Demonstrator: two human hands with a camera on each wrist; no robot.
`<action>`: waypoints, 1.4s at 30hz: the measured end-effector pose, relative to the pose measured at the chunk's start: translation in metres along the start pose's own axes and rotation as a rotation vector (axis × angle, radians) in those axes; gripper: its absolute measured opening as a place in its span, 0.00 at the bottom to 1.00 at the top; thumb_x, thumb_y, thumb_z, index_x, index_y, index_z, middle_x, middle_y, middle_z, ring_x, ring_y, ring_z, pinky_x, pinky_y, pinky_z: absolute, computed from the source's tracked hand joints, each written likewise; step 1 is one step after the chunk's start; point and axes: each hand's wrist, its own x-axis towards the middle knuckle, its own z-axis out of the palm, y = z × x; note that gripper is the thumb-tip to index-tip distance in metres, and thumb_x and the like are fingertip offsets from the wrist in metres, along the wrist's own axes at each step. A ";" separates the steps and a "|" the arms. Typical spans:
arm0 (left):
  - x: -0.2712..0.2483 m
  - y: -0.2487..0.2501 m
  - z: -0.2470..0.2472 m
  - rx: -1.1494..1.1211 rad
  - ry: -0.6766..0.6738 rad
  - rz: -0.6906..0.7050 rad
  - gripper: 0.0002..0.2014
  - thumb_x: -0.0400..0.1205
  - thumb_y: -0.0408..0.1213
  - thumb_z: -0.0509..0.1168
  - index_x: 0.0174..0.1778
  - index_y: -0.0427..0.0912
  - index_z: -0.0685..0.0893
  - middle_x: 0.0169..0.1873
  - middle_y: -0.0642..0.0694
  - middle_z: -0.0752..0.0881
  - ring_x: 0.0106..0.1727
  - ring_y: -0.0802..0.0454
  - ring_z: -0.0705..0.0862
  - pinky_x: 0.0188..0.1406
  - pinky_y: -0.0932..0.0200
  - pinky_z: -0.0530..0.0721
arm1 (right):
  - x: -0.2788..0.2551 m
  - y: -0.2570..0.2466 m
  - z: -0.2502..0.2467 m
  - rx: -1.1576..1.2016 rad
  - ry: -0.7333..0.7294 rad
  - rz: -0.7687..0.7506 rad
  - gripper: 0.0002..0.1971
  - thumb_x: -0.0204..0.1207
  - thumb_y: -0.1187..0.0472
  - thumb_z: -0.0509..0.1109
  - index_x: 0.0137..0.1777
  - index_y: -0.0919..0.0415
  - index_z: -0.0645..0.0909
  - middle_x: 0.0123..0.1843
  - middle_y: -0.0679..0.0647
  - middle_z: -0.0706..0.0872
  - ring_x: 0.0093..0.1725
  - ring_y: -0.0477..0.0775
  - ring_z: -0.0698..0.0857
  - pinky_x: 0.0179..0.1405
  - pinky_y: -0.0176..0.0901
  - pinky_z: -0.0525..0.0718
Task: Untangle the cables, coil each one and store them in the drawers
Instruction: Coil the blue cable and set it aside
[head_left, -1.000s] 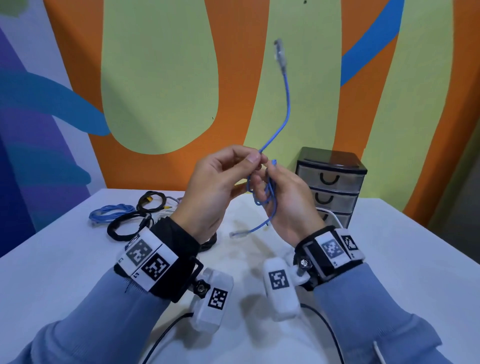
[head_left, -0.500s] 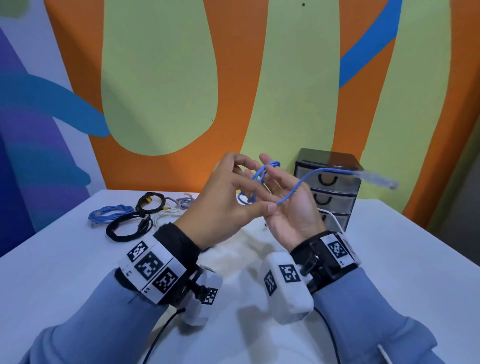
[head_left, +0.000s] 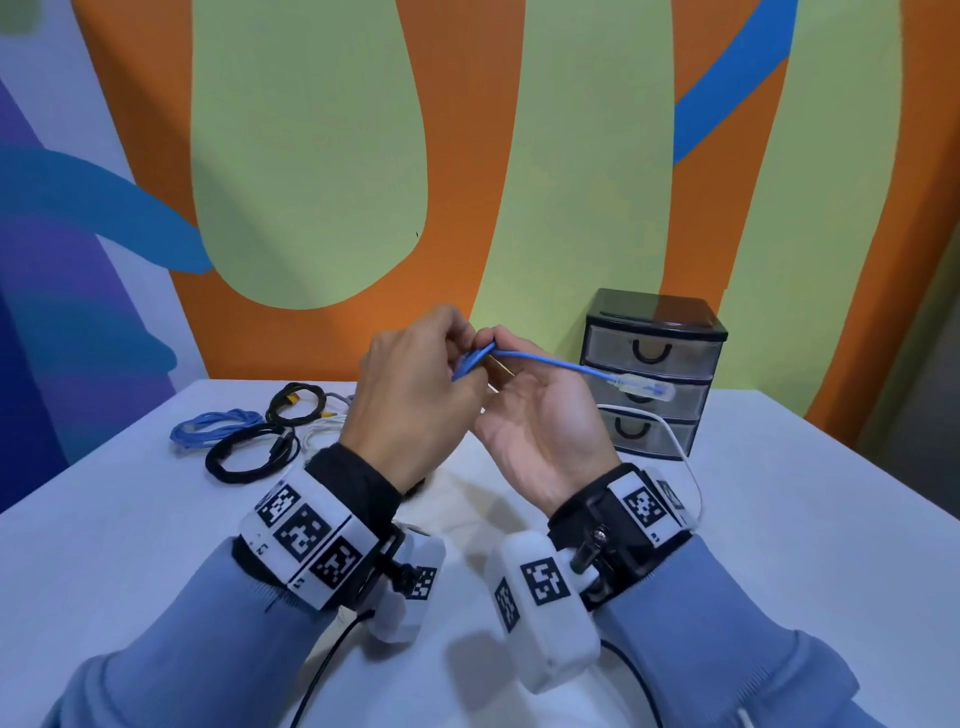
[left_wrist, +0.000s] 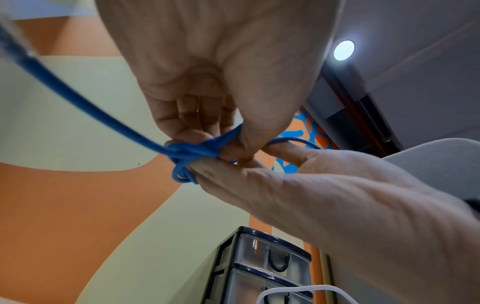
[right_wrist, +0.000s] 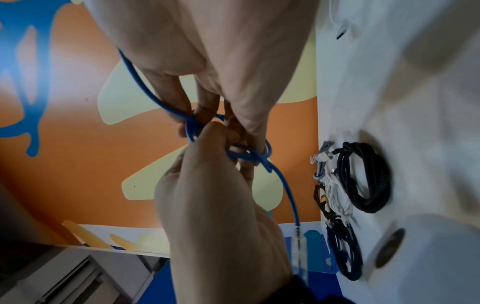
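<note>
Above the white table (head_left: 779, 519) both hands hold a thin blue cable (head_left: 540, 358). My left hand (head_left: 457, 338) pinches its small bundle of loops (left_wrist: 187, 152) between thumb and curled fingers. My right hand (head_left: 511, 348), palm up, has its fingers in the same bundle (right_wrist: 246, 156), and loops go round its fingertips (left_wrist: 207, 170). The cable's free tail runs right to a clear plug (head_left: 644, 387). That plug hangs in front of the black-framed drawer unit (head_left: 654, 312).
Coiled cables lie at the table's far left: a blue one (head_left: 213, 426), a thick black one (head_left: 252, 454), a black one with a yellow plug (head_left: 296, 402) and loose white ones (head_left: 324, 431). A white cable (head_left: 675, 457) trails from the lowest drawer. The painted wall stands behind.
The blue cable's free tail swung from pointing up over to the right and has dropped lower. The left hand has closed over the loops at the right hand's fingers.
</note>
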 end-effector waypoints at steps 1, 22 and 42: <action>0.000 0.001 0.000 0.019 -0.014 -0.015 0.08 0.75 0.32 0.71 0.42 0.50 0.82 0.30 0.53 0.86 0.37 0.49 0.85 0.42 0.46 0.84 | 0.000 -0.001 0.000 -0.024 0.000 -0.004 0.15 0.88 0.61 0.63 0.42 0.63 0.85 0.47 0.59 0.86 0.52 0.57 0.85 0.54 0.48 0.86; 0.016 -0.005 -0.040 -1.044 -0.401 -0.482 0.13 0.81 0.40 0.71 0.30 0.47 0.90 0.38 0.47 0.87 0.41 0.52 0.82 0.48 0.55 0.75 | 0.004 -0.026 -0.017 0.241 -0.056 0.073 0.20 0.87 0.43 0.65 0.51 0.63 0.80 0.78 0.79 0.77 0.80 0.78 0.77 0.85 0.73 0.67; 0.020 -0.016 -0.043 -1.163 -0.258 -0.523 0.11 0.93 0.43 0.62 0.48 0.44 0.82 0.40 0.45 0.85 0.34 0.53 0.77 0.39 0.61 0.80 | 0.011 -0.034 -0.026 0.139 0.248 -0.053 0.14 0.92 0.57 0.61 0.43 0.60 0.75 0.72 0.77 0.84 0.72 0.72 0.86 0.65 0.67 0.86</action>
